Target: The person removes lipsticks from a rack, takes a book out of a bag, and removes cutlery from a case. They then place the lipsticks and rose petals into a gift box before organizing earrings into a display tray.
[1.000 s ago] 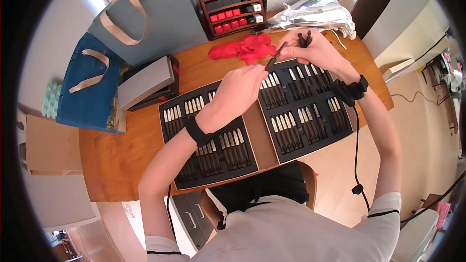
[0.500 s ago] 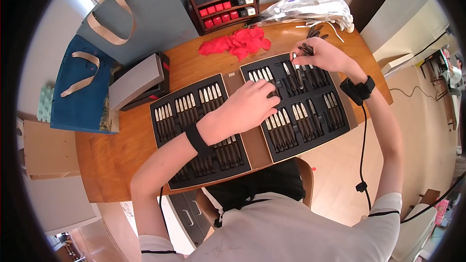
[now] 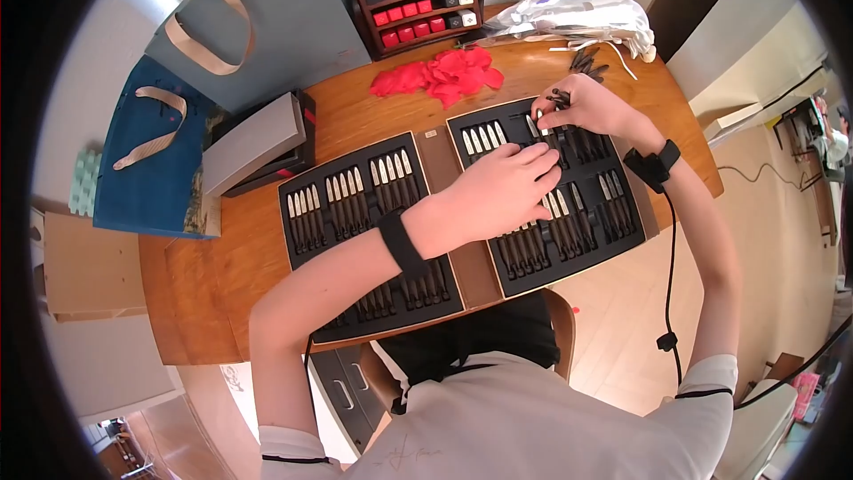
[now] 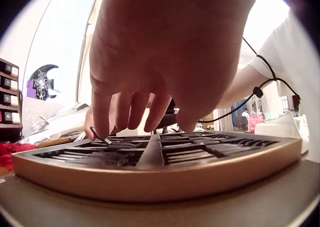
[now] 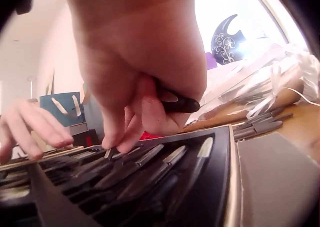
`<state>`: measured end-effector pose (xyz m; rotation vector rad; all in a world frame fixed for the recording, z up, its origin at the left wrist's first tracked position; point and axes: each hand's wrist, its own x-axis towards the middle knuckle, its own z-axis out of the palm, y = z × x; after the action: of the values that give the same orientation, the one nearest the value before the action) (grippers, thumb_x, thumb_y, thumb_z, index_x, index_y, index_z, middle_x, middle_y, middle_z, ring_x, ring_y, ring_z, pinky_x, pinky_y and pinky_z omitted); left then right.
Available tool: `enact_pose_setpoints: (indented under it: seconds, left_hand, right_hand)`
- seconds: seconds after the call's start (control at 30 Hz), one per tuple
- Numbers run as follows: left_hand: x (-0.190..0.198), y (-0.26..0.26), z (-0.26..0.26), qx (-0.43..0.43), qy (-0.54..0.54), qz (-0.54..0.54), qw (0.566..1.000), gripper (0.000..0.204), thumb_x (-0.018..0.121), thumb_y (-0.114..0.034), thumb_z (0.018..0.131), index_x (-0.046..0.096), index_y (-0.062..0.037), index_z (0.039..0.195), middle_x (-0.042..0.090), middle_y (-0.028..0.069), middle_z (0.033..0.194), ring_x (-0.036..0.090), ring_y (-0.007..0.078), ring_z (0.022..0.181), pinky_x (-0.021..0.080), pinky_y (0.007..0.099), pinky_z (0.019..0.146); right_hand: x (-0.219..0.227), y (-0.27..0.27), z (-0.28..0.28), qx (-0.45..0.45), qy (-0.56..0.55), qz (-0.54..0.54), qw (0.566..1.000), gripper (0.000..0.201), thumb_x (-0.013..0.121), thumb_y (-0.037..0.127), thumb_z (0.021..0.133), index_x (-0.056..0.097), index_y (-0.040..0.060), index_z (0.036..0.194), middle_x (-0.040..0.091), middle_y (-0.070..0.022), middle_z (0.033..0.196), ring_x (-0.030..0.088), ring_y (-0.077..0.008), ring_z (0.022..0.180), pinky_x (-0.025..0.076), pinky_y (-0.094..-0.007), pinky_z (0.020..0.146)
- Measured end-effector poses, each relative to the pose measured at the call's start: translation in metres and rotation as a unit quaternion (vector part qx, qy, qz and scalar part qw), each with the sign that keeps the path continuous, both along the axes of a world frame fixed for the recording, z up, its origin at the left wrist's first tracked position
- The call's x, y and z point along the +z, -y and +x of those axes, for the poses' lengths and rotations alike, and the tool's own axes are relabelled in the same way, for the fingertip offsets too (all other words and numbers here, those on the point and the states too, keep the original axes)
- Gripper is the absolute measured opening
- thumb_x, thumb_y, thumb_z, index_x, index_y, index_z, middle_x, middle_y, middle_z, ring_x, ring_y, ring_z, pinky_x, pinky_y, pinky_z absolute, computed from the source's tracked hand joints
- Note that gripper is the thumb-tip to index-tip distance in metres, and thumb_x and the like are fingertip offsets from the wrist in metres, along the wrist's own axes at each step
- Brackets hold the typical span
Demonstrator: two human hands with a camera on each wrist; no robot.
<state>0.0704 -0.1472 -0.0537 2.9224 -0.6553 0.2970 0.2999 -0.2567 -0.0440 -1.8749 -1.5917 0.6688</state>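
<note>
A wide two-part case [image 3: 482, 271] holds rows of dark-handled tools with silver tips [image 3: 524, 253] in black trays. Above its right tray, my left hand [image 3: 502, 191] hovers palm down, fingers loosely spread, with nothing seen in them; the left wrist view shows the hand [image 4: 165, 52] over the tray rim [image 4: 150, 184]. My right hand [image 3: 600, 111], at the tray's far edge, pinches a silver-tipped tool at its tip. Several dark handles [image 3: 559, 99] stick out of its curled fingers. In the right wrist view, one dark tool [image 5: 182, 104] lies in the right hand's [image 5: 140, 52] grip.
Loose dark tools [image 3: 586, 64] lie on the wooden table [image 3: 204, 293] beyond the right hand. Red petals [image 3: 449, 76], a wooden rack [image 3: 413, 0] and a clear-wrapped bundle [image 3: 577, 9] are behind the case. A grey-lidded box [image 3: 253, 147] and gift bags [image 3: 293, 27] stand left.
Both hands were together over the far edge, at one dark tool. They have parted; the left hand came down and then moved right, and the right lowered a silver-tipped tool to the tray.
</note>
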Motion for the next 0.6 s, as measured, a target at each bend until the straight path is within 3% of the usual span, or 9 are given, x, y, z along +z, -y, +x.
enact_pose_setpoints:
  seconds: [0.07, 0.27, 0.37, 0.5, 0.6]
  left_hand:
    - [-0.006, 0.002, 0.005, -0.006, 0.017, -0.007, 1.0, 0.063, 0.071, -0.045, 0.09, 0.061, 0.0045, 0.129, 0.06, 0.0175, 0.138, 0.053, 0.0304, 0.134, 0.047, 0.0418, 0.105]
    - [-0.008, 0.005, 0.011, 0.003, -0.074, -0.031, 0.997, 0.06, 0.073, -0.044, 0.089, 0.062, 0.0053, 0.124, 0.062, 0.0179, 0.132, 0.055, 0.0299, 0.129, 0.047, 0.0416, 0.104]
    - [-0.005, 0.006, 0.012, 0.006, -0.084, -0.043, 0.996, 0.06, 0.075, -0.042, 0.088, 0.063, 0.0051, 0.122, 0.062, 0.0177, 0.13, 0.057, 0.0298, 0.127, 0.047, 0.0421, 0.103]
    - [-0.003, 0.008, 0.011, 0.017, -0.09, -0.037, 0.995, 0.061, 0.077, -0.042, 0.086, 0.063, 0.0051, 0.122, 0.062, 0.0176, 0.13, 0.056, 0.0298, 0.127, 0.047, 0.042, 0.103]
    - [-0.004, 0.009, 0.01, 0.017, -0.089, -0.038, 0.995, 0.062, 0.077, -0.043, 0.086, 0.063, 0.0054, 0.122, 0.063, 0.0177, 0.13, 0.057, 0.03, 0.127, 0.047, 0.0418, 0.103]
  right_hand:
    - [-0.002, -0.002, -0.002, 0.006, 0.005, 0.016, 1.0, 0.022, 0.082, 0.013, 0.083, 0.076, -0.0006, 0.099, 0.075, -0.0076, 0.081, 0.065, -0.0146, 0.072, 0.052, -0.0309, 0.076]
    - [0.007, -0.006, -0.006, -0.034, 0.047, -0.007, 0.998, 0.03, 0.088, 0.019, 0.075, 0.075, -0.0012, 0.092, 0.073, -0.0111, 0.079, 0.069, -0.0235, 0.074, 0.054, -0.0354, 0.075]
    - [0.001, -0.011, 0.003, -0.037, 0.052, 0.057, 0.996, 0.032, 0.09, 0.019, 0.072, 0.072, -0.0018, 0.087, 0.072, -0.0105, 0.078, 0.069, -0.0227, 0.073, 0.054, -0.0353, 0.073]
    - [0.005, -0.018, 0.009, -0.065, 0.039, -0.049, 0.996, 0.039, 0.093, 0.02, 0.069, 0.065, -0.002, 0.086, 0.063, -0.008, 0.071, 0.06, -0.0172, 0.068, 0.049, -0.0339, 0.068]
    - [0.006, -0.023, 0.011, -0.062, 0.072, -0.058, 0.994, 0.043, 0.094, 0.023, 0.068, 0.059, -0.0006, 0.079, 0.057, -0.0091, 0.069, 0.055, -0.0184, 0.066, 0.046, -0.0362, 0.065]
